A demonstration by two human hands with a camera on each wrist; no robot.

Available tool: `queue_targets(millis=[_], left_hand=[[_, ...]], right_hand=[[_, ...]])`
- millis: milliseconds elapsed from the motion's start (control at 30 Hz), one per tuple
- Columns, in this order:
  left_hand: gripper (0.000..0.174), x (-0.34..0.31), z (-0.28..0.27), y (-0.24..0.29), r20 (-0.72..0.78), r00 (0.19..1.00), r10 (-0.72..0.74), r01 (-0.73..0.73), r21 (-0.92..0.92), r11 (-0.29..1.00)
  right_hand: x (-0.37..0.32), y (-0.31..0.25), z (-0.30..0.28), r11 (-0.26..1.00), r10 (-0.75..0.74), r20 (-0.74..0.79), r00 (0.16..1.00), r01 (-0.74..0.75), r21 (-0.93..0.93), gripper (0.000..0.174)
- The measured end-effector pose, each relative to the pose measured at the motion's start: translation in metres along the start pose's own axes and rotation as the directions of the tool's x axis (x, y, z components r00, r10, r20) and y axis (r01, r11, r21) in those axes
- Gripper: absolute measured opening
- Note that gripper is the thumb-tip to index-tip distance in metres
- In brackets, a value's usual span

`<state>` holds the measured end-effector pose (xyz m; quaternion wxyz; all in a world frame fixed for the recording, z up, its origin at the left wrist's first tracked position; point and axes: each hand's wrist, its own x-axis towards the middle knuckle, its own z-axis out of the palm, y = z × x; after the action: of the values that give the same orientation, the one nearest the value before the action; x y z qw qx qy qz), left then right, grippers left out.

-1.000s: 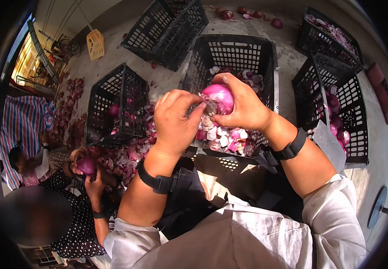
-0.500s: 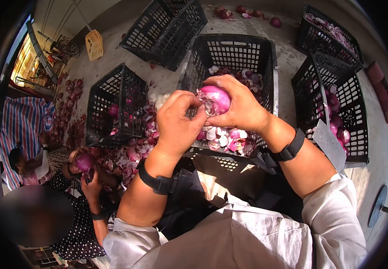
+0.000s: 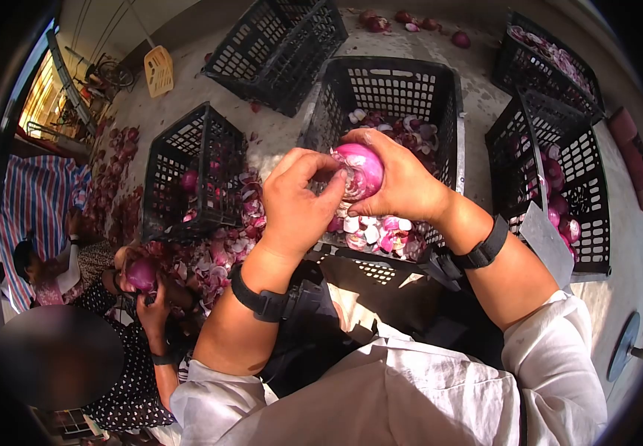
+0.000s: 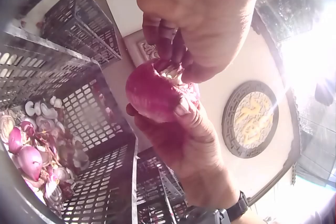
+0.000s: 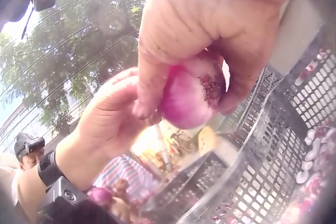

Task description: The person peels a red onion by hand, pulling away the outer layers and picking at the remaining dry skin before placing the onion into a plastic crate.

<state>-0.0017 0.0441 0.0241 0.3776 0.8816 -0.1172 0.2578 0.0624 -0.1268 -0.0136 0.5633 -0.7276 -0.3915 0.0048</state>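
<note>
A purple-red onion is gripped by my right hand above a black crate. Thumb and fingers of my left hand pinch the papery skin at the onion's left side. In the left wrist view the onion shows a ragged pale end under the left hand's curled fingers, while the right hand holds it from below. The right wrist view shows the right hand round the onion, with a brown rough end facing outward. Loose peels and bulbs lie in the crate.
Black crates stand at the left, upper left and right, the right one holding onions. Peels cover the floor at left, beside another person who holds an onion. A yellow scoop stands behind.
The onion has turned in the right hand, its streaked end now showing more beside the left fingertips. Both hands have shifted only slightly.
</note>
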Motion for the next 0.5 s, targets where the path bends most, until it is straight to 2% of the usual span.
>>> queue_targets(millis=[67, 267, 367, 500], left_hand=[[0.013, 0.0006, -0.0004, 0.0006, -0.007, 1.000, 0.000, 0.000, 0.016, 1.000], [0.010, -0.0012, -0.0008, 0.0076, 0.023, 0.983, -0.181, 0.180, 0.047, 0.983], [0.011, -0.0033, 0.0020, 0.0007, 0.021, 0.971, -0.237, 0.237, 0.002, 0.971], [0.009, -0.0036, 0.0046, 0.0026, 0.007, 0.972, -0.234, 0.234, -0.019, 0.972]], right_hand=[[-0.0006, 0.0003, 0.0016, 0.999, -0.024, -0.017, 1.000, 0.024, -0.025, 0.088], [-0.0024, -0.0036, 0.0042, 0.990, -0.097, -0.087, 0.992, 0.087, -0.116, 0.078], [-0.0025, -0.0053, 0.0057, 0.987, -0.101, -0.102, 0.990, 0.087, -0.133, 0.078], [-0.0029, -0.0044, 0.0094, 0.982, -0.120, -0.134, 0.984, 0.098, -0.161, 0.077]])
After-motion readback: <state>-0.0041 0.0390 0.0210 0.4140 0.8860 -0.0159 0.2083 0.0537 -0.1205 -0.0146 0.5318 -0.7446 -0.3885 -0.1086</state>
